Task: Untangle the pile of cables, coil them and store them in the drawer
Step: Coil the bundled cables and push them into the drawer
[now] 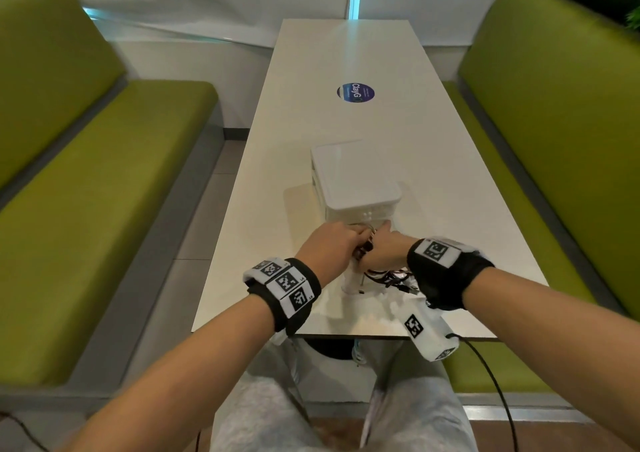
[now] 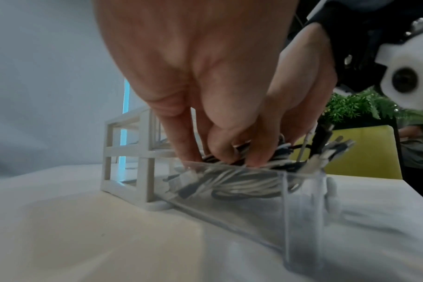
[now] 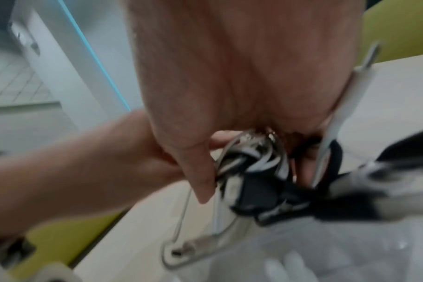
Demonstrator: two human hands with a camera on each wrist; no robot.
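Observation:
A bundle of black and white cables lies in a clear plastic drawer pulled out of the white drawer unit. My left hand reaches down into the drawer, its curled fingers pinching the top of the bundle. My right hand meets it from the other side and grips the same cables. A white plug sticks up beside the right palm. In the head view both hands hide most of the drawer, and loose black cable ends show under the right wrist.
The unit stands mid-way along a long white table with a blue round sticker. Green benches run along both sides. A black wire hangs from my right wrist camera off the near table edge.

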